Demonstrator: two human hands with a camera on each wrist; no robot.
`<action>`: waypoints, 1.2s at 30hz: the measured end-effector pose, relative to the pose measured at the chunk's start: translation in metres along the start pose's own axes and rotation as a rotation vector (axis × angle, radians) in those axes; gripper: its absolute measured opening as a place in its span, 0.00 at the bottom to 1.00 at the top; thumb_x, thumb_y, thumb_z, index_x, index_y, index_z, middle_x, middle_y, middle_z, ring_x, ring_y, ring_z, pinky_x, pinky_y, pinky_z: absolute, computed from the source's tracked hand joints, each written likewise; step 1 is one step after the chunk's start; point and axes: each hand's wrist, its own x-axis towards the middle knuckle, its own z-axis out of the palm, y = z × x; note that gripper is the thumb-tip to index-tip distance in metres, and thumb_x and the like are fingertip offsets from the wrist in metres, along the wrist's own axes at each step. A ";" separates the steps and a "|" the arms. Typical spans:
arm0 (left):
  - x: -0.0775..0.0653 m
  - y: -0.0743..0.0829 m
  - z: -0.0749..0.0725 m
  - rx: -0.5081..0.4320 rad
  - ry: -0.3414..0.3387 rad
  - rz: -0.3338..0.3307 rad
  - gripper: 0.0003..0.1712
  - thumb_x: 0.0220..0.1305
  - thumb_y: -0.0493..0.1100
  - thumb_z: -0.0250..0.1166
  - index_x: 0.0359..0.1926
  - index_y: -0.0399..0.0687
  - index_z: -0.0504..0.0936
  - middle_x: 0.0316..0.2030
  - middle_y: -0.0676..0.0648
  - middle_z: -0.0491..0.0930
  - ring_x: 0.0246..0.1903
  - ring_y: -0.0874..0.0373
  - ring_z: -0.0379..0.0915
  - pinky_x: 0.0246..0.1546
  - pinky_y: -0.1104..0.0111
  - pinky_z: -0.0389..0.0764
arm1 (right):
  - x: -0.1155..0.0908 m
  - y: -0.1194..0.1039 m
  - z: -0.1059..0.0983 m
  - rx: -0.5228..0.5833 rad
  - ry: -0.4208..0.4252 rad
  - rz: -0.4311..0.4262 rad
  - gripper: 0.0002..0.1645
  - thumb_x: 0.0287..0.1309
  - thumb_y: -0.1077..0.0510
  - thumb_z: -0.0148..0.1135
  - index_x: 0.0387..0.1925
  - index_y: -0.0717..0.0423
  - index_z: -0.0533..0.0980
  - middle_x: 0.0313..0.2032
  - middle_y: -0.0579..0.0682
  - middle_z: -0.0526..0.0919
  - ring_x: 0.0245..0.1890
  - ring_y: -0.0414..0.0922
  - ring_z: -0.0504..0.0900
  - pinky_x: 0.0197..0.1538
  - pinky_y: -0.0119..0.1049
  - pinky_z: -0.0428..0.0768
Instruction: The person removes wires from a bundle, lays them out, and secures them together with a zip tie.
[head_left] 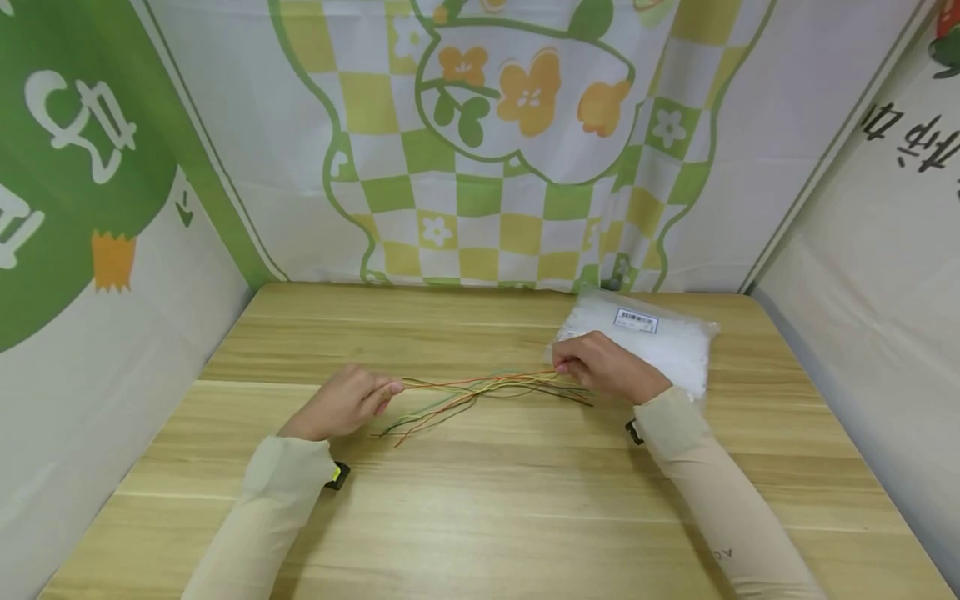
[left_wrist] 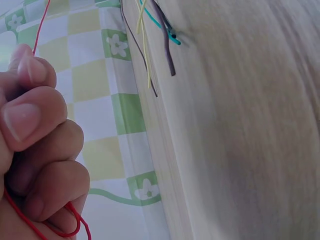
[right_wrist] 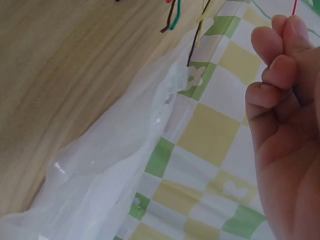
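One thin red cord [head_left: 480, 381] stretches straight between the left hand [head_left: 345, 403], pinching it at nine o'clock, and the right hand [head_left: 603, 367], pinching at about three; loose multicoloured thin strands [head_left: 459, 402] lie mostly toward six.

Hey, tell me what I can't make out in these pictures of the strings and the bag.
- Head: print on the label of the bag, too small to read.
- Left wrist: part of the red string, hidden inside the left hand.
- Right wrist: the red string's pinched part, hidden by the right hand.
- Left wrist: the other strings, cut off by the top edge.
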 end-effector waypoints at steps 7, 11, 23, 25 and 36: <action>0.000 0.000 0.001 -0.001 -0.053 -0.036 0.25 0.81 0.40 0.56 0.20 0.55 0.70 0.15 0.64 0.60 0.17 0.74 0.51 0.29 0.73 0.69 | -0.002 0.006 0.003 0.018 0.011 0.000 0.17 0.72 0.71 0.60 0.24 0.58 0.75 0.21 0.42 0.70 0.23 0.32 0.63 0.33 0.29 0.67; -0.003 0.003 -0.001 -0.019 -0.116 -0.118 0.29 0.82 0.44 0.56 0.17 0.56 0.66 0.15 0.63 0.58 0.17 0.72 0.51 0.27 0.73 0.67 | 0.002 0.007 0.005 -0.011 0.003 -0.004 0.17 0.70 0.70 0.63 0.23 0.57 0.75 0.21 0.41 0.69 0.24 0.32 0.63 0.33 0.29 0.67; -0.006 0.004 -0.001 -0.028 -0.210 -0.228 0.30 0.83 0.48 0.55 0.17 0.54 0.67 0.16 0.59 0.62 0.18 0.67 0.56 0.25 0.71 0.65 | 0.007 0.009 0.020 -0.055 -0.036 0.029 0.18 0.67 0.69 0.67 0.22 0.54 0.74 0.21 0.39 0.70 0.24 0.34 0.66 0.34 0.30 0.68; -0.005 0.003 0.001 -0.045 -0.236 -0.251 0.30 0.83 0.48 0.54 0.17 0.52 0.69 0.16 0.58 0.64 0.18 0.66 0.57 0.26 0.71 0.66 | 0.007 0.010 0.022 -0.063 -0.049 0.035 0.18 0.68 0.68 0.67 0.22 0.53 0.74 0.21 0.39 0.70 0.24 0.34 0.66 0.34 0.30 0.68; -0.007 0.004 0.005 -0.062 -0.313 -0.373 0.28 0.84 0.47 0.53 0.19 0.52 0.72 0.16 0.57 0.65 0.16 0.63 0.55 0.23 0.70 0.64 | 0.002 0.010 0.017 -0.093 -0.088 0.090 0.15 0.67 0.64 0.70 0.23 0.54 0.79 0.21 0.41 0.77 0.23 0.34 0.67 0.31 0.29 0.69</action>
